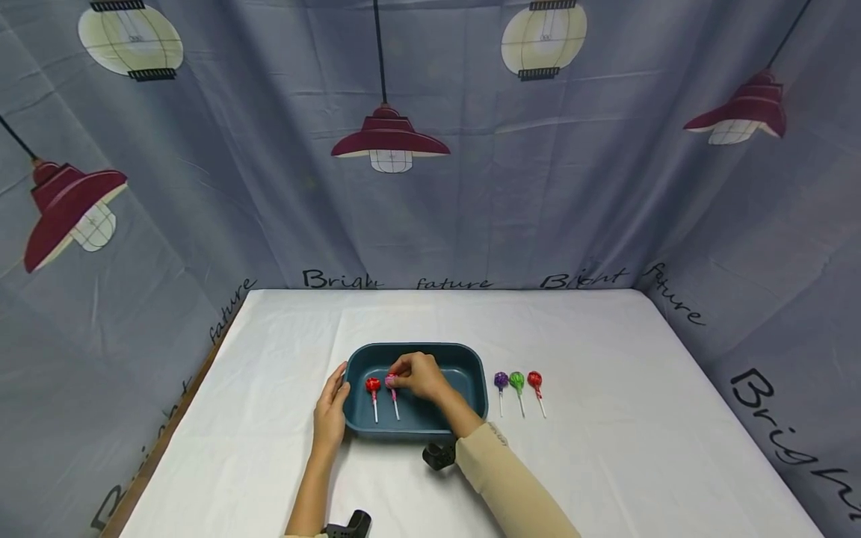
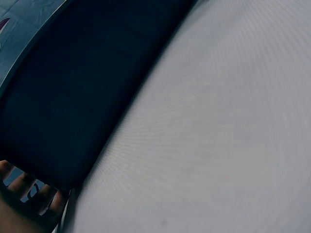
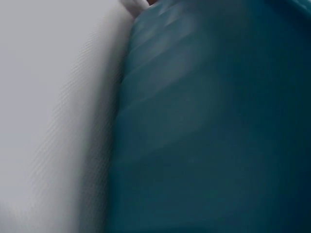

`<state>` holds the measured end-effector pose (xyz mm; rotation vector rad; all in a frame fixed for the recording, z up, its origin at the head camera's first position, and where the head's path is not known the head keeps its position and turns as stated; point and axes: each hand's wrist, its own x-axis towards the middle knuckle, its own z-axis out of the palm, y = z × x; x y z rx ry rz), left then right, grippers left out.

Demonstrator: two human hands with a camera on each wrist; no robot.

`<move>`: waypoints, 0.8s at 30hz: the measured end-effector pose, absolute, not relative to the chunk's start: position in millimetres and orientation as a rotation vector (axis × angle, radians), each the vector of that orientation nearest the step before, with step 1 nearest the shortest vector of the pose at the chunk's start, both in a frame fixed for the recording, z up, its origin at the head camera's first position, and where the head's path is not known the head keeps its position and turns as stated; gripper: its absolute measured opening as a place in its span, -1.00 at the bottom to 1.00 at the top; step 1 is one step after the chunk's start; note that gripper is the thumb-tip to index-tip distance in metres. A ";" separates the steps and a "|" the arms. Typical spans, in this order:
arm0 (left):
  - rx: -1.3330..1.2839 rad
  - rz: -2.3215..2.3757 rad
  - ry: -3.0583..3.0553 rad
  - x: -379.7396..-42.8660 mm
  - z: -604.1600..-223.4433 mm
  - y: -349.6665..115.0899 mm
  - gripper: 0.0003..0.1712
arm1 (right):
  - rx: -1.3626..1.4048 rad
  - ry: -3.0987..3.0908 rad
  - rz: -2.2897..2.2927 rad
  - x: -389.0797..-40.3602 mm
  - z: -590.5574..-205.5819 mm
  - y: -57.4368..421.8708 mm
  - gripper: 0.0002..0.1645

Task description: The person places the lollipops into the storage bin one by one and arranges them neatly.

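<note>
Beige sleeve (image 1: 514, 482) is lying nearest the camera, leading up to the right hand (image 1: 421, 376). Its thumb and fingers are pinching a pink lollipop (image 1: 393, 393) by the head, inside the teal tray (image 1: 403, 435), just beside a red lollipop (image 1: 373, 385). Left hand (image 1: 329, 415), fingers extended, is touching the tray's left side. Purple lollipop (image 1: 501, 380), green lollipop (image 1: 516, 380) and second red lollipop (image 1: 534, 379) are lying right of the tray on white cloth (image 1: 639, 448).

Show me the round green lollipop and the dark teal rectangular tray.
Round green lollipop (image 1: 516, 379): head view, on its candy head.
Dark teal rectangular tray (image 1: 460, 369): head view, on its bare interior.
</note>
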<state>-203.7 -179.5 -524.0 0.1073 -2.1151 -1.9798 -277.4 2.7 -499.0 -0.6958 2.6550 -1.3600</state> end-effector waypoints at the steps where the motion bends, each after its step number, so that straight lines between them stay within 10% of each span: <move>1: 0.112 -1.983 -2.117 -202.2 -520.0 -178.8 -0.54 | -0.695 2.657 -1.355 -277.6 -499.2 2.3 -0.83; 24: 0.094 -1.975 -2.118 -199.7 -514.2 -177.6 -0.54 | -0.686 2.676 -1.307 -274.2 -500.6 -0.6 -0.87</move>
